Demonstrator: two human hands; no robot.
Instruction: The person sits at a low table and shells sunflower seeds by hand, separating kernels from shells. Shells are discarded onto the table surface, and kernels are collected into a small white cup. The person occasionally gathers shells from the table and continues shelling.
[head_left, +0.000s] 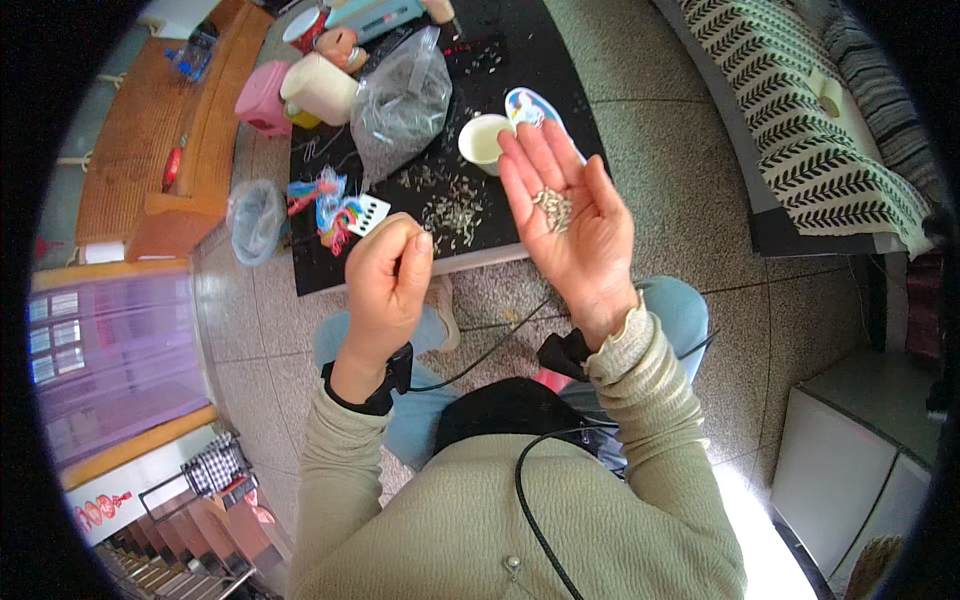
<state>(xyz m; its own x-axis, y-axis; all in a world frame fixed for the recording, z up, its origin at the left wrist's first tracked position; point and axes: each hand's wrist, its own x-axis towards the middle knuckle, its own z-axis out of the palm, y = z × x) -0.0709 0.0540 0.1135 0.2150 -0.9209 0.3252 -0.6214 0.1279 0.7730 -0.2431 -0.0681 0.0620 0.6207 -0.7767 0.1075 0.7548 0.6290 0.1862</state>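
My right hand (574, 202) is palm up over the table's near edge, with a small heap of pale shelled seeds (553, 209) resting in it. My left hand (391, 277) is closed in a fist beside the edge of the black table (322, 259); whether anything is inside it cannot be seen. Just beyond my right fingers stands a pale paper cup (484, 142), partly behind them. Empty-looking seed husks (454, 214) lie scattered on the tabletop between my hands. A blue-rimmed oval dish (525, 105) with a printed picture sits past the cup, partly hidden by my fingers.
A clear plastic bag (401, 112) of dark contents stands on the table, left of the cup. Near it are a cream container (319, 88), a pink container (262, 97), colourful threads (334, 210) and a white card with holes (370, 214). A lined bin (256, 221) stands left.
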